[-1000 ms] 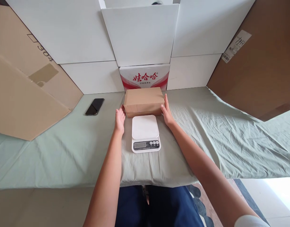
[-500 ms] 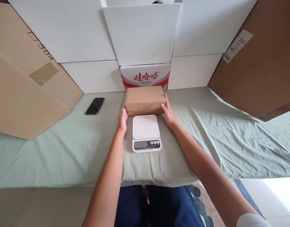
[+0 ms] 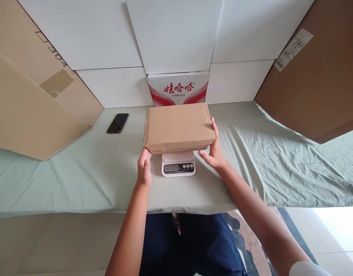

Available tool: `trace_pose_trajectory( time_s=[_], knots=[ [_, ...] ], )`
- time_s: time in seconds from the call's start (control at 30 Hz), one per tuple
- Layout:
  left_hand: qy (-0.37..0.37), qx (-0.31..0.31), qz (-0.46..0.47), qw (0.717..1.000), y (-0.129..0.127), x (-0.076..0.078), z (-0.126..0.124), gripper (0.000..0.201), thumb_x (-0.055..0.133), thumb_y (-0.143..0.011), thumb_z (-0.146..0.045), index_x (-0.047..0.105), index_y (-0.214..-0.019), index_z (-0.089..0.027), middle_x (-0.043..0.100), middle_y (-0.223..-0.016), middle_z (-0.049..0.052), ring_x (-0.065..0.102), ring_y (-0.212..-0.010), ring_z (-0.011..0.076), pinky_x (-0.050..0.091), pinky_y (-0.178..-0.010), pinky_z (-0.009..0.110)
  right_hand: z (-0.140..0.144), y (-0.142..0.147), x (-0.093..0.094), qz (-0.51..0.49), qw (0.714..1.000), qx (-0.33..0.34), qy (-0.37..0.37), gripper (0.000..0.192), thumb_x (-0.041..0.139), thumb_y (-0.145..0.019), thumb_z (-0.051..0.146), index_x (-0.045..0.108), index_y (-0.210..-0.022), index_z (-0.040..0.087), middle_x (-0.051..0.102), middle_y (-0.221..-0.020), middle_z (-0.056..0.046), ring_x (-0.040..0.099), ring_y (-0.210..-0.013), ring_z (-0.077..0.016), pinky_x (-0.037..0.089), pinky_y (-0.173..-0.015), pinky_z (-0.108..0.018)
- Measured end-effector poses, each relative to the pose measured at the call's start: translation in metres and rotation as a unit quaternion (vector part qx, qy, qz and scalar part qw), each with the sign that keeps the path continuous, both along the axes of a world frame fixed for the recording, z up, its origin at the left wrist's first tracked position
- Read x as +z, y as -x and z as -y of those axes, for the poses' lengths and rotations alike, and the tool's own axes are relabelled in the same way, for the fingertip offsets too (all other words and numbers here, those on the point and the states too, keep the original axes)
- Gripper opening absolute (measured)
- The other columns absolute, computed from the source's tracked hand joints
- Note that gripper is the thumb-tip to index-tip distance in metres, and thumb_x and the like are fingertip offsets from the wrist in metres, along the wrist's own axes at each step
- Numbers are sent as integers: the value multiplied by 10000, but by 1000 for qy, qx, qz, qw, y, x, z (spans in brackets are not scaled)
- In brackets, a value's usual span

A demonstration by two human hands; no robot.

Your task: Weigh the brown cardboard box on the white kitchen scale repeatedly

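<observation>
Left hand (image 3: 144, 168) has the box (image 3: 179, 124) by its lower left corner, thumb up; right hand (image 3: 215, 154) grips the right end, thumb toward the scale (image 3: 178, 171). Box is over the scale, hiding most of its top, can't tell if touching. Phone (image 3: 118, 123) is back-left of the scale, carton (image 3: 179, 90) behind.

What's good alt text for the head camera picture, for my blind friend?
A person's left hand and right hand hold a cardboard box, which partly hides a white scale. A dark phone lies to the left on a pale green cloth.
</observation>
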State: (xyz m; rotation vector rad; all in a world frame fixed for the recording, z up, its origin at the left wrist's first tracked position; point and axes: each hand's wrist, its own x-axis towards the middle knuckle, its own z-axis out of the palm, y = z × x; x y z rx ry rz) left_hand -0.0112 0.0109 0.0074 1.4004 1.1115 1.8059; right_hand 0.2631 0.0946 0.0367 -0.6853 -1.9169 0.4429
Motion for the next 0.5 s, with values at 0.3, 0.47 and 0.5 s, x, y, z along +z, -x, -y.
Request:
trace_pose_trajectory(
  time_s=[0.3,0.47,0.5],
  knots=[
    [36,1,-9,999,-5,-7,20,885,454,-869,-816,564,-1480,-185,603,-1497,182,464,-1491,381,406,-1208,495,19,1,-13,-23,999,9,30,997,510,-912,730,-39,-1658,357,-37,-1786,2,30,-1660,-356,111,-1344,-658],
    [46,-2,-5,999,-3,-8,19,920,465,-861,-826,528,-1508,-175,567,-1537,183,425,-1516,381,412,-1205,476,20,2,-18,-50,997,18,51,956,546,-925,690,22,-1659,372,18,-1783,1,45,-1658,-353,120,-1350,-636],
    [44,-4,-3,999,-2,-8,19,914,464,-865,-822,528,-1509,-177,565,-1540,181,424,-1517,380,416,-1202,472,20,2,-19,-51,997,18,55,954,549,-926,686,24,-1659,372,40,-1780,-7,60,-1656,-356,131,-1349,-633]
  ],
)
